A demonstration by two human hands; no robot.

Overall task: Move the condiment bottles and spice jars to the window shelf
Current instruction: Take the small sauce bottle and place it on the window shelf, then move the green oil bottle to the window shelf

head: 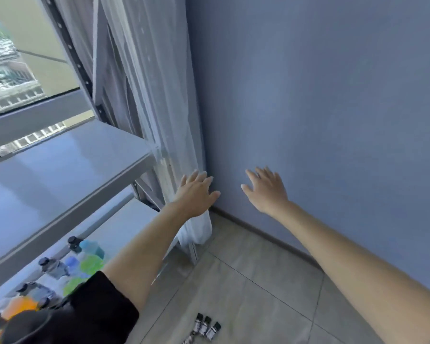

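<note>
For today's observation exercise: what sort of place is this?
Probably a room corner in a high-rise flat: a grey metal shelf unit stands by a large window overlooking city buildings, beside a sheer white curtain and beige floor tiles.

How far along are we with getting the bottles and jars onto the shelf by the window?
Partly done, it seems. A cluster of bottles already stands on the lower shelf board of the rack by the window. Nothing is in hand: the left hand and right hand are both open and empty, raised toward the wall. Left to move: a few small dark-capped jars on the floor tiles. The upper shelf board shows nothing on it.
</note>
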